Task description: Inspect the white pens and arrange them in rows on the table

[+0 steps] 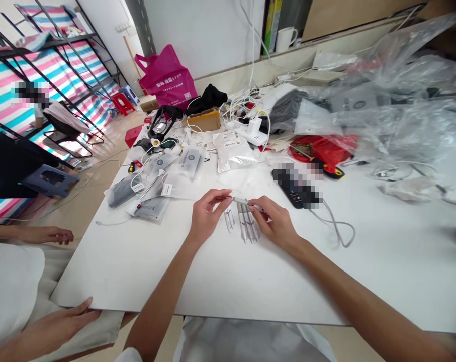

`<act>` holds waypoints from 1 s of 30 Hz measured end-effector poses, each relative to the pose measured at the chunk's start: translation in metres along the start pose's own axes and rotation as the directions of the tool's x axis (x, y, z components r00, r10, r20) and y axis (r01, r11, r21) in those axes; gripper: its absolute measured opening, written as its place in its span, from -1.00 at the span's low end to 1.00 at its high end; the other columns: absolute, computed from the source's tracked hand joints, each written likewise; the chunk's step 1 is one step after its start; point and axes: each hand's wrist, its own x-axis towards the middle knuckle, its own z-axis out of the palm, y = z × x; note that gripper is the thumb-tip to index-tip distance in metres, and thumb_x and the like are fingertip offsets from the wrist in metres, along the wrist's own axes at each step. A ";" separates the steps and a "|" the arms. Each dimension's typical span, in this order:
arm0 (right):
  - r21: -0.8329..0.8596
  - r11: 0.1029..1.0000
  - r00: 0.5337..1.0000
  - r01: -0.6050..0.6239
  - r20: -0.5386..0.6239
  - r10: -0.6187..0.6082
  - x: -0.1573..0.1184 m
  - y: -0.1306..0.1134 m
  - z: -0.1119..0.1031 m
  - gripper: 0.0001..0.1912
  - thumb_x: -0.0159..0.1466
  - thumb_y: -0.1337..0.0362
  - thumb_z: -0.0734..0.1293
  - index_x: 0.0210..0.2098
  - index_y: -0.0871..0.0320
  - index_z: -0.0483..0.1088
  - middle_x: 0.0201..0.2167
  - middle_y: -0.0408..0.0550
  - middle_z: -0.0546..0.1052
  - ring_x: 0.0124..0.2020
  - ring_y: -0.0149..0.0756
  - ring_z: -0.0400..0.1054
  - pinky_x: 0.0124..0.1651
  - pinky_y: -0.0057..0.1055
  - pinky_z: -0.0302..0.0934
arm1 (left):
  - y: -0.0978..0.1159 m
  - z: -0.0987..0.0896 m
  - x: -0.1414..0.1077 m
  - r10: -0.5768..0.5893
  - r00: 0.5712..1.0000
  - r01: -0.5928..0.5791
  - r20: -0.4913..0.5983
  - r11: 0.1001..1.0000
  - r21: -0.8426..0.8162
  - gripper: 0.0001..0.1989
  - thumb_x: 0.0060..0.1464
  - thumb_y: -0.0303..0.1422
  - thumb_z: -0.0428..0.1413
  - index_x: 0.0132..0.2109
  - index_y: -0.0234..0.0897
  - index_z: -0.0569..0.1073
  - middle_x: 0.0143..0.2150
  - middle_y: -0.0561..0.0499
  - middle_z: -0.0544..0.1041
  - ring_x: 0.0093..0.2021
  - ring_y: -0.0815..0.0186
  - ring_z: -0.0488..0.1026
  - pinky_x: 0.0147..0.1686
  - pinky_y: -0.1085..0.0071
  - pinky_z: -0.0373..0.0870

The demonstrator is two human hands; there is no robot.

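Your left hand and right hand pinch a slim silver metal tube

Fingertips of both hands are closed on it, holding it level just above a row of slender clear plastic tubes on the white tabletop. A grey cable curls to your right. A co-worker's hand lies at the table's near left corner.

The white table top carries clear tubes at 6 o'clock, with a black device, partly blurred, near them at 1 o'clock. A foil pouch and a cardboard box lie at 12 o'clock, a red plastic bag at 1, and crumpled clear plastic sheeting at 2.
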 end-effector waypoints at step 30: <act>-0.364 0.893 0.965 0.263 0.112 -0.239 0.002 0.013 -0.002 -0.83 0.54 0.28 0.29 0.03 0.15 0.49 -0.25 -0.07 0.65 -0.42 -0.40 0.47 -0.39 -0.41 0.19 | -0.044 -0.010 -0.005 -0.081 0.995 0.078 0.054 0.996 0.050 -0.80 0.23 -0.23 0.33 -0.06 -0.18 0.71 -0.16 -0.04 0.62 -0.16 0.29 0.54 -0.10 0.36 0.49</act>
